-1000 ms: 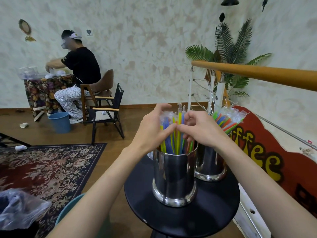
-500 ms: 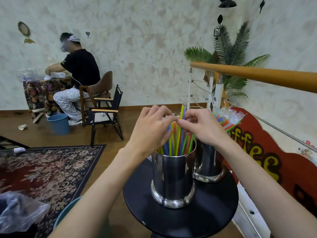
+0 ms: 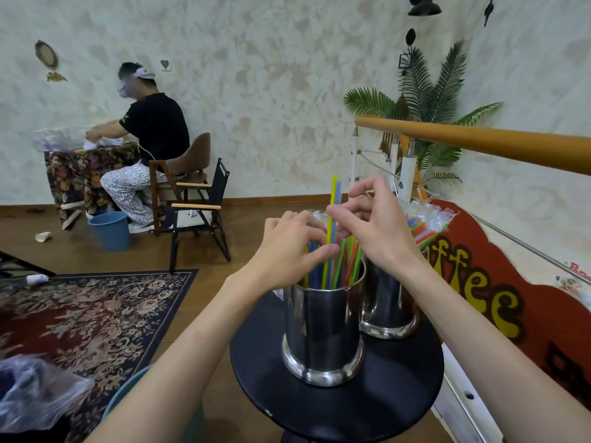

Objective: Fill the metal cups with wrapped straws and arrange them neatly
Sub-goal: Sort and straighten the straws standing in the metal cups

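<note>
On the round black table point(image 3: 335, 407), the near polished metal cup point(image 3: 323, 330) holds thin coloured straws point(image 3: 343, 266). The left hand point(image 3: 287, 251) curls round them; the right hand point(image 3: 377, 228) pinches a raised yellow-and-blue pair point(image 3: 334, 199). At two o'clock stands a second shiny cup point(image 3: 388, 308) of wrapped straws point(image 3: 425, 225).

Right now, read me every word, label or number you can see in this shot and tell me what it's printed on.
"ffee" in yellow letters on the red wavy-edged sign right of the round black table; any letters before them are hidden behind the right hand and the far metal cup.
Small red print at the far right edge: too blurred to read.
Nothing readable on the near metal cup or straw wrappers.
</note>
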`<action>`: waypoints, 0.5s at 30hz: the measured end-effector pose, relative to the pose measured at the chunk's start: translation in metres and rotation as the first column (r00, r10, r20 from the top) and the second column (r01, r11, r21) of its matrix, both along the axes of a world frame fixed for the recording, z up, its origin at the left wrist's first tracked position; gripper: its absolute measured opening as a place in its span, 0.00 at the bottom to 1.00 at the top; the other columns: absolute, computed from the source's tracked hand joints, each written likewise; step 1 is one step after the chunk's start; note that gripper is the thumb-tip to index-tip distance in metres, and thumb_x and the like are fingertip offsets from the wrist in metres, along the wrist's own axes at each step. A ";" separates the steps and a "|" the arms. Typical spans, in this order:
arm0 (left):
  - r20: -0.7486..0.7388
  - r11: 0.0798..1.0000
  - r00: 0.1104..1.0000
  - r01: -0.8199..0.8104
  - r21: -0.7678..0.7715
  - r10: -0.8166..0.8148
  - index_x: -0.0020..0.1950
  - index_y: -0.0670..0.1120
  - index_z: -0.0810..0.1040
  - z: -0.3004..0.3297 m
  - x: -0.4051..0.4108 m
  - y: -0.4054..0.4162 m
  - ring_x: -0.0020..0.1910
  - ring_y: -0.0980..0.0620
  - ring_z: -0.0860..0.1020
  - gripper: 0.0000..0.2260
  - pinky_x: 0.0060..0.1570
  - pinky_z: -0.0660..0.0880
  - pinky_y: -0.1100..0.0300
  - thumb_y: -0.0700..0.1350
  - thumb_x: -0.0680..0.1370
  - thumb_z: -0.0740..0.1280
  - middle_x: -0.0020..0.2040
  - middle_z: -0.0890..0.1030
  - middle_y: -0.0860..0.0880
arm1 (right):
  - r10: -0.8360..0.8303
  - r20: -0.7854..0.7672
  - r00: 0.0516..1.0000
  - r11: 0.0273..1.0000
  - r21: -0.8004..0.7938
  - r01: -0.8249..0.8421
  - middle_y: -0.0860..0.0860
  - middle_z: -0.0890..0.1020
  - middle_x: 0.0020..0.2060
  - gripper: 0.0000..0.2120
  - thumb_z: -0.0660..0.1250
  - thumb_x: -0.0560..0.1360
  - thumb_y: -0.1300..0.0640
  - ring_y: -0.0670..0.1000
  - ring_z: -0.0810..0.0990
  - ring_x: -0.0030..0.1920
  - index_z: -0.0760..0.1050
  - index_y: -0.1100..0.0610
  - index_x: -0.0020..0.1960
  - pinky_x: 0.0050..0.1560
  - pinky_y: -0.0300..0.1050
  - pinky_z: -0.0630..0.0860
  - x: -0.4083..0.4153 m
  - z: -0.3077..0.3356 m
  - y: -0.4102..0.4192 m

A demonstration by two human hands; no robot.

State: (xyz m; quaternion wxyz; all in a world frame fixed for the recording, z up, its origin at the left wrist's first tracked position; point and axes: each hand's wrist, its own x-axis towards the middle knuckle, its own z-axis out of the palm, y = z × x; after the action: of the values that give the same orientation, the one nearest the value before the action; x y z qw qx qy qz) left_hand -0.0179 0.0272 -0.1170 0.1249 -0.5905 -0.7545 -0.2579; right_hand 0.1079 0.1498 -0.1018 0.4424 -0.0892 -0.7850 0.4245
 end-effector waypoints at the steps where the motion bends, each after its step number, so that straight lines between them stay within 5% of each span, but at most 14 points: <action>1: 0.023 1.000 1.000 -0.009 0.007 0.009 0.41 0.54 0.78 0.000 0.000 0.000 0.57 0.54 0.68 0.13 0.58 0.58 0.55 0.60 0.81 0.65 0.55 0.74 0.58 | 0.004 0.004 1.000 0.999 0.038 -0.004 0.52 0.84 0.40 0.12 0.72 0.78 0.54 0.50 0.85 0.39 0.67 0.51 0.51 0.45 0.51 0.82 0.000 -0.001 0.000; 4: 0.118 1.000 0.993 -0.004 0.023 0.001 0.44 0.49 0.81 0.002 -0.002 -0.001 0.57 0.53 0.70 0.16 0.57 0.57 0.55 0.58 0.82 0.62 0.55 0.75 0.56 | -0.029 0.083 0.996 0.923 0.384 -0.005 0.46 0.81 0.44 0.04 0.65 0.82 0.59 0.44 0.82 0.45 0.72 0.52 0.54 0.46 0.42 0.79 0.006 -0.002 0.003; 6: 0.174 0.999 0.984 0.029 0.045 -0.036 0.44 0.49 0.80 0.004 0.000 -0.003 0.57 0.53 0.70 0.16 0.55 0.55 0.56 0.57 0.82 0.62 0.53 0.74 0.56 | -0.062 0.142 0.988 0.821 0.570 -0.030 0.45 0.81 0.49 0.09 0.63 0.81 0.64 0.40 0.78 0.48 0.77 0.54 0.58 0.50 0.36 0.74 0.006 -0.003 0.006; 11: 0.201 0.997 0.977 0.059 0.055 -0.069 0.45 0.52 0.81 0.006 0.002 -0.004 0.56 0.57 0.69 0.13 0.59 0.57 0.55 0.56 0.83 0.62 0.55 0.77 0.54 | -0.130 0.064 0.989 0.706 0.707 0.047 0.54 0.84 0.52 0.12 0.70 0.76 0.68 0.54 0.81 0.54 0.82 0.60 0.58 0.56 0.48 0.77 0.005 -0.006 0.008; 15: 0.235 0.993 0.970 0.039 0.110 -0.064 0.44 0.57 0.81 0.011 -0.001 -0.008 0.52 0.63 0.71 0.17 0.65 0.61 0.50 0.53 0.86 0.56 0.49 0.78 0.56 | -0.227 -0.094 0.969 0.679 0.698 0.227 0.56 0.84 0.49 0.10 0.72 0.75 0.67 0.55 0.82 0.51 0.83 0.62 0.56 0.54 0.48 0.78 0.008 -0.004 0.014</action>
State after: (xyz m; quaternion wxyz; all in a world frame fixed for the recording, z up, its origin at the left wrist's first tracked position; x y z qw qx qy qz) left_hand -0.0189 0.0196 -0.1056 0.0573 -0.5675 -0.7339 -0.3689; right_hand 0.1159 0.1637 -0.1055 0.4919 -0.0103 -0.8699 0.0354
